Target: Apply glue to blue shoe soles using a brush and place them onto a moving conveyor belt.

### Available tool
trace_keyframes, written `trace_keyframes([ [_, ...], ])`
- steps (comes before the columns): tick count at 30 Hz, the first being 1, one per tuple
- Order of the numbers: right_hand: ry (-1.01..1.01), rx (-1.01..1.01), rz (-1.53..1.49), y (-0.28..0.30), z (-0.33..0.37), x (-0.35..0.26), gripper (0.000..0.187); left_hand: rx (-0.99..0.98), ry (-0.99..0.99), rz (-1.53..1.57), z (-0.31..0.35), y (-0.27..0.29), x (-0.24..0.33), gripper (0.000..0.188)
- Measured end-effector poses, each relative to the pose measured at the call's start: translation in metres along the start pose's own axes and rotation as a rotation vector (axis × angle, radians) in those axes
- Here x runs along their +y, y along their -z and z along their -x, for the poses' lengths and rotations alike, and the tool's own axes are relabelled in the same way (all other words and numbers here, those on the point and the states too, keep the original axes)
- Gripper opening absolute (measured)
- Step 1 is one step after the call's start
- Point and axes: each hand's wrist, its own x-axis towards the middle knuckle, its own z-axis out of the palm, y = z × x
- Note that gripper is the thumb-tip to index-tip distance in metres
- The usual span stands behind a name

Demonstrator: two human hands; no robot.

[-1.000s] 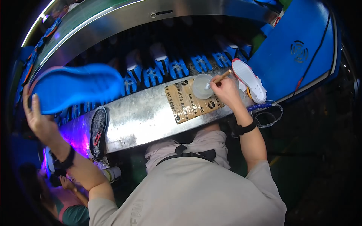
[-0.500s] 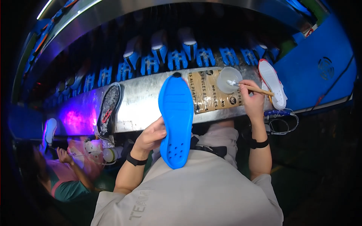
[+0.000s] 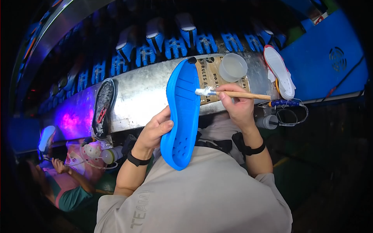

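Head view, blue sole [image 3: 182, 116], brush [image 3: 233, 93], cup [image 3: 232, 66] behind

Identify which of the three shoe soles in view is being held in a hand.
The blue sole, gripped upright by the left hand. The dark sole and the white sole lie untouched on the metal bench.

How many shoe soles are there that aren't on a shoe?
3: a blue sole in the left hand, a dark sole on the metal shelf at left, and a white sole at right. More may be hidden.
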Motion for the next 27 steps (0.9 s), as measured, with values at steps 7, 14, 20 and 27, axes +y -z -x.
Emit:
trace_keyframes([
  [7,0.119,0.106,0.091,-0.004,-0.013,-0.006,0.011,-0.005,0.029,-0.005,0.007,0.001,0.004,0.073],
  [14,0.15,-0.124,0.137,0.0,-0.007,-0.016,0.009,0.0,-0.036,-0.135,0.002,-0.002,0.014,0.075],
  [20,0.07,-0.204,0.098,0.002,-0.004,-0.032,0.009,0.001,-0.044,-0.135,0.0,-0.002,0.013,0.077],
  [27,0.165,-0.089,0.125,-0.006,-0.003,-0.03,0.009,0.014,-0.122,-0.196,0.0,-0.008,0.019,0.078],
])
